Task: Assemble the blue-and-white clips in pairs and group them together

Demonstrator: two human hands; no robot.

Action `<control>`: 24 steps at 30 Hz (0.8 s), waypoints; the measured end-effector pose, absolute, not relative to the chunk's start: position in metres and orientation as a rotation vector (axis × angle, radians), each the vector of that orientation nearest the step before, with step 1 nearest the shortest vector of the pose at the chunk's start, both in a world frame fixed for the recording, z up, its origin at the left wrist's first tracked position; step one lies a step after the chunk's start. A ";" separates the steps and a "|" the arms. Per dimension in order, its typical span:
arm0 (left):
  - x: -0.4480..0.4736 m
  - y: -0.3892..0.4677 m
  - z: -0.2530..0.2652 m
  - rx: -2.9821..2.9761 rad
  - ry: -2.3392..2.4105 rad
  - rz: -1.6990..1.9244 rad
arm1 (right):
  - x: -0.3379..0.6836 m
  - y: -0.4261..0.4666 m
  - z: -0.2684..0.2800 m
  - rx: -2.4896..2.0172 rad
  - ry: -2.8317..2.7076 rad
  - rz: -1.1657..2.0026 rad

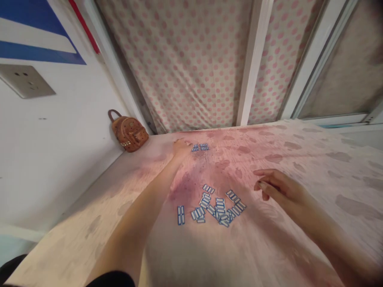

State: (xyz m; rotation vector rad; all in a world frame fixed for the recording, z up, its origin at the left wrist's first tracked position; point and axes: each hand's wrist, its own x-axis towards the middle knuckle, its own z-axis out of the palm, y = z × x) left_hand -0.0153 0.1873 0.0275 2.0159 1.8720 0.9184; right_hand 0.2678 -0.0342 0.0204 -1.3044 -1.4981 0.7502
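My left hand [181, 146] reaches to the far part of the cloth-covered table. Its fingers look apart, beside a small block of white-and-blue rectangular pieces [204, 147] set in rows. Whether a fingertip touches the nearest piece is too small to tell. My right hand [278, 185] hovers over the right side, its index finger stretched, the others loosely bent, and nothing visible in it. Between my arms lies a loose pile of the same white-and-blue pieces [220, 207], some overlapping. Left of that pile, a separate little group of pieces [181, 215] stands in line.
A pale pink cloth with grey leaf shapes [269, 157] covers the table. A small brown backpack [130, 132] rests against the wall at the back left. Behind the table hangs a polka-dot curtain [194, 63] beside white window frames [254, 59]. A wall socket [26, 81] is at left.
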 end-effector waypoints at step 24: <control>0.019 -0.030 -0.004 2.538 1.133 0.480 | 0.224 0.042 0.023 -1.351 -1.365 0.610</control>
